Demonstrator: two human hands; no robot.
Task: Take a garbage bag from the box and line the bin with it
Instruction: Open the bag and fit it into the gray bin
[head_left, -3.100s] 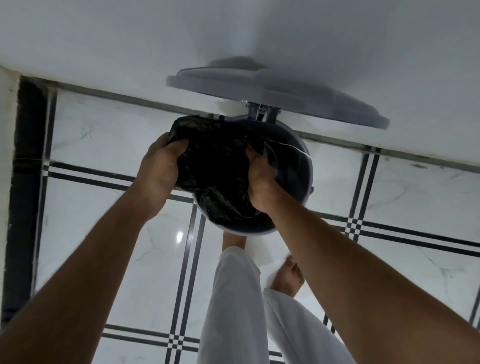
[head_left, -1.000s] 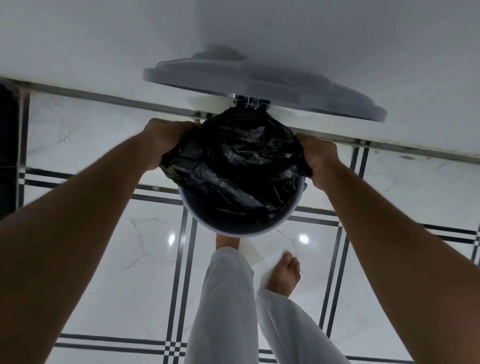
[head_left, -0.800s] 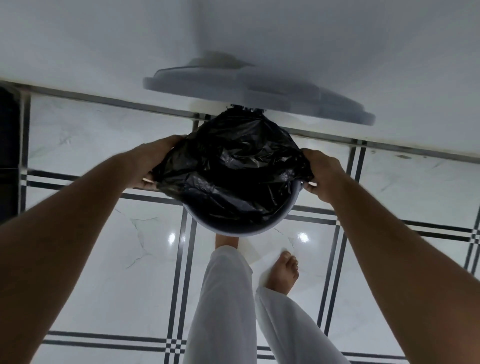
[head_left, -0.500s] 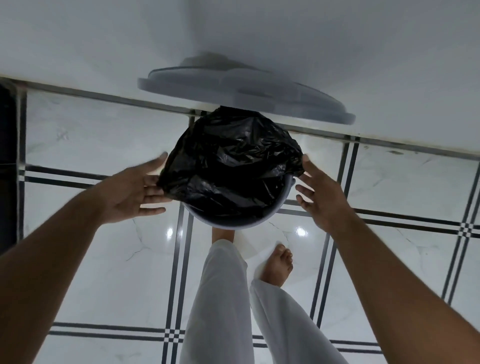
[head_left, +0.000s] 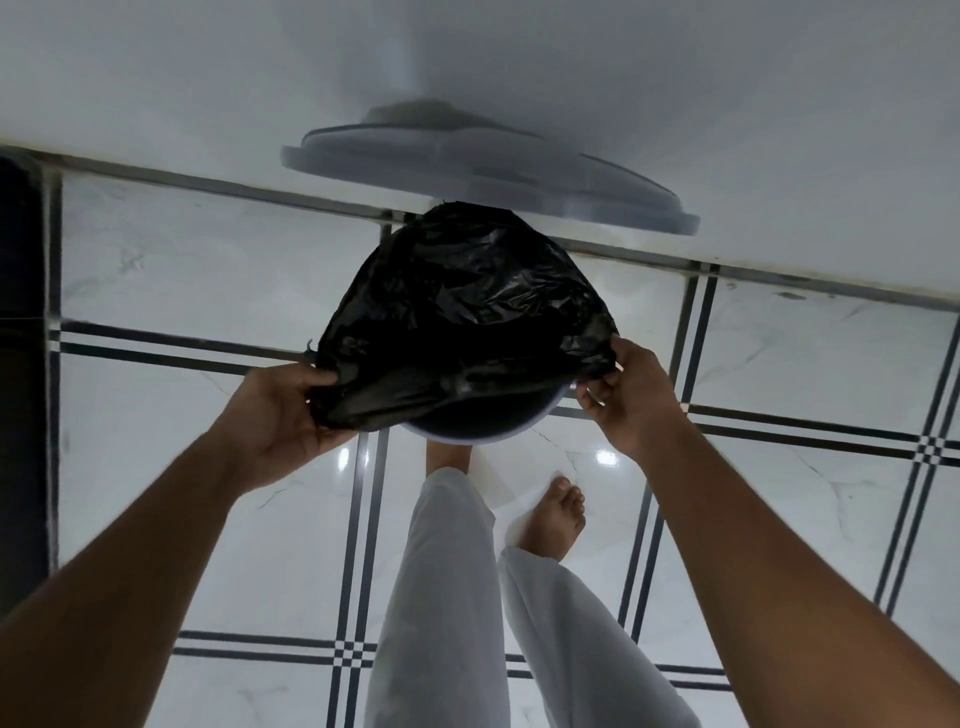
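My left hand (head_left: 283, 410) and right hand (head_left: 626, 397) pinch the thin, crinkly black plastic garbage bag (head_left: 462, 317) at its hem over the round grey bin (head_left: 483, 423); light, slippery, tearable.

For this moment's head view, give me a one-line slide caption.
Both hands, left hand and right hand, grip the black garbage bag by its edges over the open bin.

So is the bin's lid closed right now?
No, the lid stands open against the wall while both hands grip the black bag over the bin.
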